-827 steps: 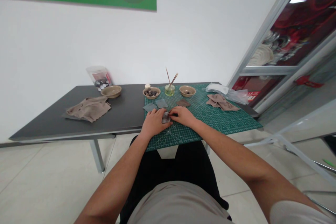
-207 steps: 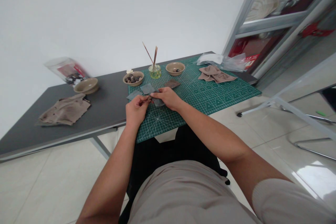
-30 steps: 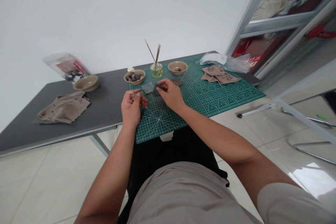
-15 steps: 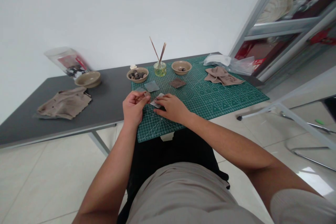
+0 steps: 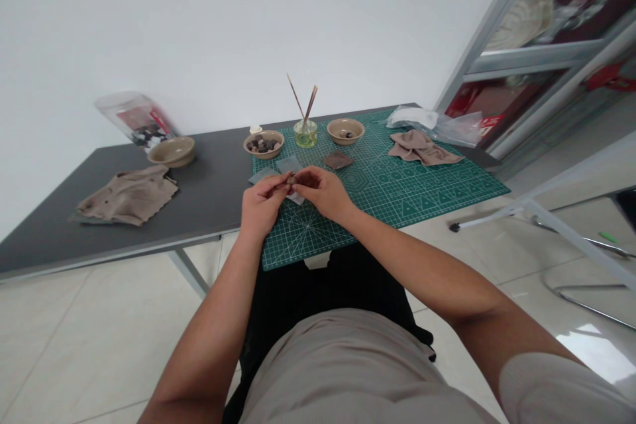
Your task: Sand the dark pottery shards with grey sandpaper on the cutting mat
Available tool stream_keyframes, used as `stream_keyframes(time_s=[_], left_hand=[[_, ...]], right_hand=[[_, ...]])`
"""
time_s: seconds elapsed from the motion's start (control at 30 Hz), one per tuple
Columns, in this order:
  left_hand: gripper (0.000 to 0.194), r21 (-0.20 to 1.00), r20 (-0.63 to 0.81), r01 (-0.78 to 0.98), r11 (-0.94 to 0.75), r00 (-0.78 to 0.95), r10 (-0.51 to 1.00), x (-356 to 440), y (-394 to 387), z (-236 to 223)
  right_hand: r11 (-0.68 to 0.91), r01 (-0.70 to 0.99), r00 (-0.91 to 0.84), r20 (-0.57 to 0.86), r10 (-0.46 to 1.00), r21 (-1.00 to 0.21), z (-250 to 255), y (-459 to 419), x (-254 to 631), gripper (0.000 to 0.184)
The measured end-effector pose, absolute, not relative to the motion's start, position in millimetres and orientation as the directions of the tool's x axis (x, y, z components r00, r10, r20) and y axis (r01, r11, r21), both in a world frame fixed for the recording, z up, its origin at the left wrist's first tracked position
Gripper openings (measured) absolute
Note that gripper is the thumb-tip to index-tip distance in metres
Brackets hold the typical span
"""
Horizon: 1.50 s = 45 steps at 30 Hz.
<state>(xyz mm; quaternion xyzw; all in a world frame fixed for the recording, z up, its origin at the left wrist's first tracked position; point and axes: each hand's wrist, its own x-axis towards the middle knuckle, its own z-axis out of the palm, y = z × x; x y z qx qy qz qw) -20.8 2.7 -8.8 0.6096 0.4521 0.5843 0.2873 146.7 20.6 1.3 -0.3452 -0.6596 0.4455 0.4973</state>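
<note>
My left hand and my right hand meet fingertip to fingertip above the green cutting mat. Both are closed in a pinch around a small brown stone-like piece held between them. A pale grey square of abrasive sheet peeks out just under my right fingers. Two more grey squares lie on the mat just beyond the hands, and a brown square lies to their right.
Behind the hands stand a bowl of dark stones, a glass jar with thin sticks and another bowl. A beige cloth and plastic bags sit right. An empty bowl, jar and cloth lie left.
My right hand lifted off the grey sheet on the mat and came up to meet my left hand, so both now pinch the small brown piece together.
</note>
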Motion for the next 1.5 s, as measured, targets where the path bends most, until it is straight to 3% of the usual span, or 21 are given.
stream_keyframes(time_s=[0.17,0.47,0.7,0.87,1.0,1.23,1.5], left_hand=[[0.029,0.907,0.415,0.112,-0.405,-0.082,0.906,-16.9,0.6,-3.8],[0.018,0.828,0.454,0.390,-0.403,-0.044,0.890,-10.5,-3.3,3.4],[0.019,0.614,0.538,0.651,-0.447,0.070,0.840,-5.0,-3.0,-3.8],[0.024,0.547,0.443,0.694,-0.468,0.233,0.865,0.5,-3.0,-1.9],[0.018,0.480,0.389,0.734,-0.481,0.313,0.866,-1.2,-5.7,1.9],[0.004,0.590,0.404,0.644,-0.487,0.286,0.869,-12.9,1.7,6.6],[0.012,0.722,0.479,0.497,-0.482,0.145,0.866,-13.7,8.4,-1.9]], right_hand=[[0.448,-0.024,-0.133,0.447,0.885,-0.894,17.0,6.0,155.8,0.017],[0.550,-0.129,-0.159,0.565,0.810,-0.825,38.9,-12.8,161.4,0.023],[0.479,-0.195,-0.129,0.506,0.853,-0.856,60.9,-39.3,158.6,0.043],[0.502,-0.177,-0.163,0.528,0.833,-0.847,74.5,-54.1,159.4,0.030],[0.487,-0.232,-0.189,0.530,0.827,-0.842,81.1,-59.3,160.7,0.033],[0.378,-0.334,-0.230,0.464,0.855,-0.863,85.6,-60.8,158.5,0.030],[0.096,-0.523,-0.375,0.330,0.866,-0.847,86.5,-58.1,149.0,0.032]])
